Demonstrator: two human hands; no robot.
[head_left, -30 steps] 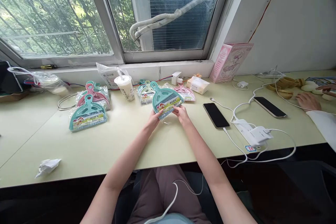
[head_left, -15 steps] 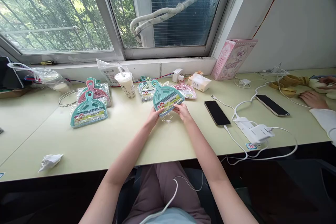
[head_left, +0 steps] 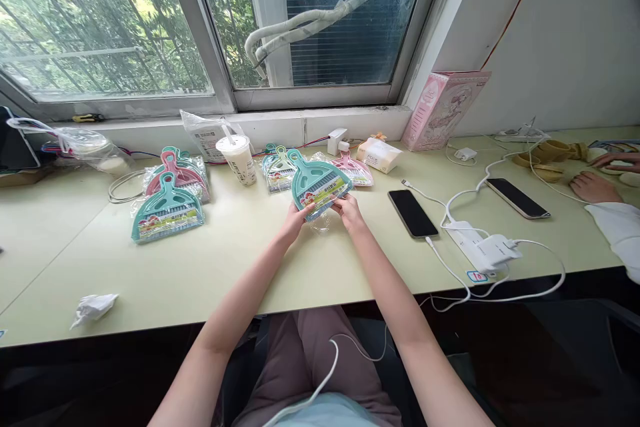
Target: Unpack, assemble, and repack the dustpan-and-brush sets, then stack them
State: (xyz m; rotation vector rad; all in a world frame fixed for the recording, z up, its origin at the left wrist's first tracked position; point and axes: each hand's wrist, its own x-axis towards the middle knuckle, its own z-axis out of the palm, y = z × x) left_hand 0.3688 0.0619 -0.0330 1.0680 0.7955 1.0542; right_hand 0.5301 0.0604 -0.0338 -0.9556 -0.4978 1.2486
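Between my two hands is a teal mini dustpan and brush set [head_left: 320,183] in clear plastic wrap, with a printed label across its lower edge. My left hand [head_left: 296,219] is closed on its lower left corner, and my right hand [head_left: 349,209] grips the lower right. The set is tilted, its handle toward the window. Just behind it lie a pink set [head_left: 357,170] and a pale green set [head_left: 281,170], both partly covered. To the left rests a pile of wrapped sets, a teal one [head_left: 167,210] in front and a pink one [head_left: 173,167] behind.
A lidded drink cup [head_left: 239,161] with a straw stands behind the pile. Right of my hands lie a phone [head_left: 413,213] on a cable, a power strip [head_left: 470,247] and a second phone [head_left: 519,198]. Crumpled tissue [head_left: 95,309] is front left. Another person's hands [head_left: 596,185] are far right.
My hands keep holding the teal set in nearly the same place. The view has shifted slightly. At far right, the other person's hands and sleeve have moved.
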